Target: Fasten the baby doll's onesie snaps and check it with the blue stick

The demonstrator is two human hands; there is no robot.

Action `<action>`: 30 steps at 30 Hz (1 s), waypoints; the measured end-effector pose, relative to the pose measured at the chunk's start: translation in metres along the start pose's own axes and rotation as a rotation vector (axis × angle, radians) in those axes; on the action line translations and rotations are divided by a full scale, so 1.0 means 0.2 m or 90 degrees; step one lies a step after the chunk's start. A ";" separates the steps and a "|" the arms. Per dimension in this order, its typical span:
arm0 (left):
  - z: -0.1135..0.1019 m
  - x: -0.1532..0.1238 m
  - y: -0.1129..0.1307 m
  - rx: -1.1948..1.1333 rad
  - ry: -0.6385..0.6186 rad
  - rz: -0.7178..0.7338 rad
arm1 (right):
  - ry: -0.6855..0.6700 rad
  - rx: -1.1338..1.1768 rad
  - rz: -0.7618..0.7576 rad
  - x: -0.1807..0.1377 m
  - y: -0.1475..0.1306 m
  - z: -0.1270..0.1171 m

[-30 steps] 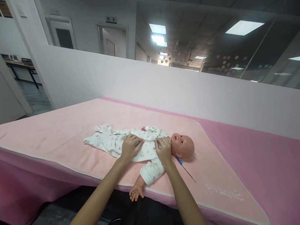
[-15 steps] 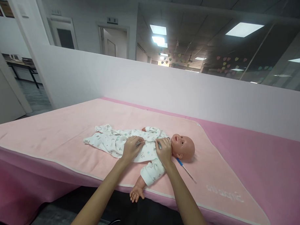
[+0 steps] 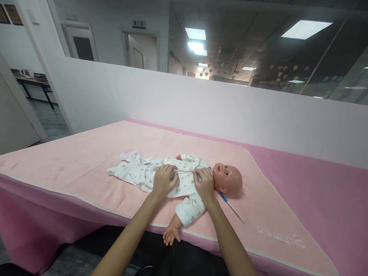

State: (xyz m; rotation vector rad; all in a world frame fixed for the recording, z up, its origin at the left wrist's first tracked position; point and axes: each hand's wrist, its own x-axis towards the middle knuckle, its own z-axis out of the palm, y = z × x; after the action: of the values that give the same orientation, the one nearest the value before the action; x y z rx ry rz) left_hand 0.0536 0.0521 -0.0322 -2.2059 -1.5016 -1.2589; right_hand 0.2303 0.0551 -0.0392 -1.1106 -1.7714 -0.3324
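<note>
A baby doll (image 3: 200,179) lies on its back on a light pink blanket (image 3: 80,158). The blanket covers a table with a darker pink cloth (image 3: 321,179) under it. The doll's head is to the right and its feet are to the left. It wears a white sleepsuit (image 3: 140,172) with little prints on it.

The left hand (image 3: 163,180) rests on the doll's tummy. Its fingers are bent and pinch the front of the sleepsuit. The right hand (image 3: 205,182) sits on the doll's chest, just beside the chin. Its fingers are curled and hold the cloth near the neck. The two hands are near each other, with a bit of the sleepsuit between them.

One doll arm (image 3: 181,218) sticks out toward the person, and its small hand hangs over the table edge. A thin blue and white stick (image 3: 231,206) lies on the blanket, just by the doll's head. I cannot tell what it is.

Behind the table stands a low white wall (image 3: 203,106).
</note>
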 end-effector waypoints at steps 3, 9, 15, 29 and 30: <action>0.00 0.00 0.00 0.015 -0.001 0.000 | 0.000 -0.006 -0.003 0.00 0.00 0.00; 0.00 0.00 0.00 -0.001 -0.005 0.006 | -0.011 -0.011 0.002 0.00 0.00 0.00; -0.01 -0.01 0.00 0.007 0.010 -0.011 | -0.009 -0.010 0.000 0.00 0.00 -0.01; -0.03 0.01 -0.09 0.081 0.143 -0.154 | -0.056 -0.155 -0.053 -0.14 0.00 -0.26; -0.04 0.03 -0.08 0.075 0.153 -0.150 | -0.059 -0.174 -0.042 -0.19 0.02 -0.33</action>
State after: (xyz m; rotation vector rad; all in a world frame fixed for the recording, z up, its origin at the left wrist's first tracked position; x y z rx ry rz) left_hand 0.0375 0.0585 -0.0278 -1.7732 -1.7227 -1.4047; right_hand 0.2760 -0.0060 -0.0405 -1.2779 -1.8872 -0.5841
